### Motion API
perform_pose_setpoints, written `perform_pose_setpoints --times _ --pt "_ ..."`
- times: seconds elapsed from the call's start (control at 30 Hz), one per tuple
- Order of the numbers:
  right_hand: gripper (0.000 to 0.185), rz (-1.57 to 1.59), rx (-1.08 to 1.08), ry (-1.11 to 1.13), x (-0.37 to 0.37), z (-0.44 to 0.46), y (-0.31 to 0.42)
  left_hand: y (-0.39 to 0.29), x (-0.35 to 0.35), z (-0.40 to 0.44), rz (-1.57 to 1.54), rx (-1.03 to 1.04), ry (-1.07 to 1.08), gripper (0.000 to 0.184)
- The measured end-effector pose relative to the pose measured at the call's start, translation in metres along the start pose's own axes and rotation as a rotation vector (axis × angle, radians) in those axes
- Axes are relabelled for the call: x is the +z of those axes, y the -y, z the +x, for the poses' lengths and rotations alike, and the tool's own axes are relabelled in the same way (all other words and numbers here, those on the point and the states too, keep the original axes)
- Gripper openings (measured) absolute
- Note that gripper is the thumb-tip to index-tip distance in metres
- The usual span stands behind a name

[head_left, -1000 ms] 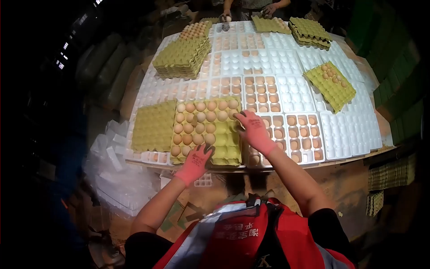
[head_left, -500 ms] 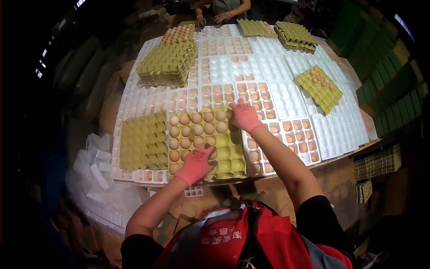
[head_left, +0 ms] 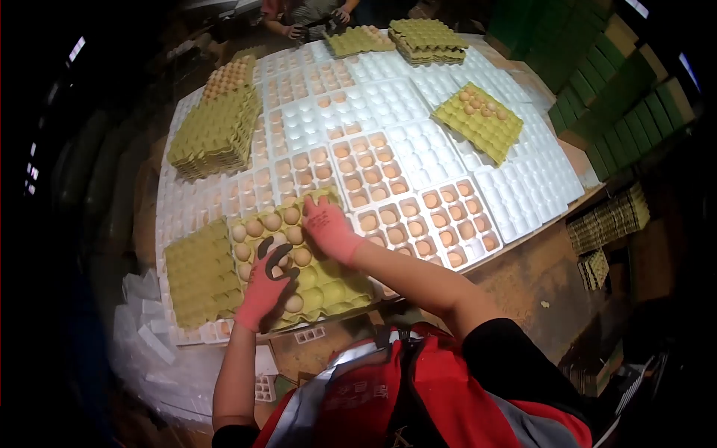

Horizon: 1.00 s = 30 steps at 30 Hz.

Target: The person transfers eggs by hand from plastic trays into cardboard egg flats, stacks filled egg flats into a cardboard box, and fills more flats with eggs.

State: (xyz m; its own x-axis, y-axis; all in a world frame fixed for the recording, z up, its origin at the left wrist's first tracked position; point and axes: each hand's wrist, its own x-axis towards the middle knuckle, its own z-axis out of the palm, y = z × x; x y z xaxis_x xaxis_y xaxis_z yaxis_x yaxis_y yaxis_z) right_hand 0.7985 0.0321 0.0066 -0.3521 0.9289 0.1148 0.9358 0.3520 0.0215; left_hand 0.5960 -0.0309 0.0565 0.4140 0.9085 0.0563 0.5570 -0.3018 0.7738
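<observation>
My left hand [head_left: 265, 286], in a pink glove with dark fingertips, reaches into a yellow-green pulp egg tray [head_left: 328, 287] at the table's near edge. Its thumb and fingers curve around an egg [head_left: 283, 261] among others in the tray. Over the tray's far right corner, my right hand [head_left: 328, 230] bends its fingers downward; what lies beneath them is hidden. Brown eggs [head_left: 272, 222] fill the left and far cells, while the near right cells are bare. Touching the tray's left side is another pulp tray [head_left: 198, 275] with no eggs showing.
White plastic trays [head_left: 448, 218] cover the table, several holding eggs. Stacked pulp trays [head_left: 213, 134] stand at left and more [head_left: 426, 39] at the back. A tilted pulp tray [head_left: 482, 119] holds several eggs. Across the table a co-worker's hands [head_left: 297, 32] show. Green boxes [head_left: 620, 112] line the right.
The view has turned, so the table appears farther left. My left hand has moved farther into the egg tray, its fingers now around an egg. My right hand stays by the far right corner.
</observation>
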Motion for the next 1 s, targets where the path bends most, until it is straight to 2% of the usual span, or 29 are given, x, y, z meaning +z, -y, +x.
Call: perform_pose_setpoints --times 0.07,0.1,0.13,0.2,0.23,0.27,0.3,0.33,0.37,0.4,0.47,0.53,0.57,0.6,0.67,0.73,0.8,0.83,0.87,0.93,1.0 --pt "0.032 0.292 0.063 -0.161 -0.005 -0.013 -0.019 -0.013 0.018 0.013 0.676 0.087 0.056 0.053" --pt "0.038 0.62 0.149 -0.084 -0.043 -0.029 -0.035 -0.011 0.026 0.022 0.829 0.09 0.136 0.05" --pt "0.043 0.777 0.265 -0.168 -0.049 -0.042 -0.05 -0.01 0.028 0.027 0.846 0.115 0.165 0.049" --pt "0.042 1.522 0.553 0.065 -0.045 -0.068 -0.112 -0.004 0.025 0.034 0.89 0.15 0.222 0.046" --pt "0.043 1.544 0.627 -0.06 -0.028 -0.085 -0.148 0.002 0.024 0.036 0.849 0.185 0.196 0.046" --pt "0.044 1.56 0.692 -0.182 -0.017 -0.101 -0.183 0.002 0.021 0.037 0.792 0.18 0.164 0.045" --pt "0.046 1.319 0.754 -0.236 -0.024 -0.117 -0.216 -0.011 0.018 0.036 0.597 0.111 0.092 0.045" --pt "0.049 1.03 0.888 -0.324 0.004 -0.124 -0.253 -0.024 0.014 0.039 0.412 0.048 0.022 0.044" --pt "0.051 0.63 1.004 -0.322 0.0 -0.129 -0.268 -0.023 0.022 0.052 -0.242 -0.232 0.039 0.038" --pt "0.051 0.528 0.967 -0.205 0.005 -0.132 -0.287 -0.064 0.029 0.062 -0.792 -0.74 -0.034 0.034" --pt "0.046 0.545 0.809 -0.099 0.019 -0.132 -0.314 -0.101 0.067 0.088 -0.75 -0.373 0.16 0.039" --pt "0.043 0.558 0.706 -0.218 0.017 -0.114 -0.328 -0.119 0.102 0.124 -0.69 -0.001 0.349 0.044" --pt "0.042 0.566 0.654 -0.265 0.019 -0.108 -0.332 -0.106 0.127 0.144 -0.686 -0.07 0.419 0.046" --pt "0.041 0.548 0.605 -0.126 0.022 -0.102 -0.338 -0.096 0.15 0.162 -0.683 -0.146 0.487 0.049" --pt "0.041 0.508 0.499 0.127 0.029 -0.081 -0.356 -0.138 0.186 0.211 -0.807 -0.623 0.365 0.037" --pt "0.04 0.524 0.516 -0.002 0.038 -0.062 -0.373 -0.117 0.244 0.26 -0.413 -0.285 0.217 0.035" --pt "0.039 0.607 0.564 -0.106 0.036 -0.041 -0.385 -0.108 0.285 0.289 0.427 0.104 -0.103 0.05" --pt "0.036 0.63 0.53 -0.147 0.037 -0.029 -0.388 -0.104 0.292 0.304 0.653 0.079 0.05 0.048" --pt "0.039 0.608 0.457 -0.22 0.048 -0.017 -0.392 -0.106 0.294 0.316 0.808 0.115 0.139 0.046" --pt "0.036 0.485 0.364 -0.157 0.071 -0.009 -0.395 -0.108 0.297 0.322 0.733 0.123 0.089 0.051" --pt "0.032 0.544 0.383 -0.245 0.078 -0.013 -0.395 -0.098 0.306 0.337 0.79 0.165 0.112 0.053"
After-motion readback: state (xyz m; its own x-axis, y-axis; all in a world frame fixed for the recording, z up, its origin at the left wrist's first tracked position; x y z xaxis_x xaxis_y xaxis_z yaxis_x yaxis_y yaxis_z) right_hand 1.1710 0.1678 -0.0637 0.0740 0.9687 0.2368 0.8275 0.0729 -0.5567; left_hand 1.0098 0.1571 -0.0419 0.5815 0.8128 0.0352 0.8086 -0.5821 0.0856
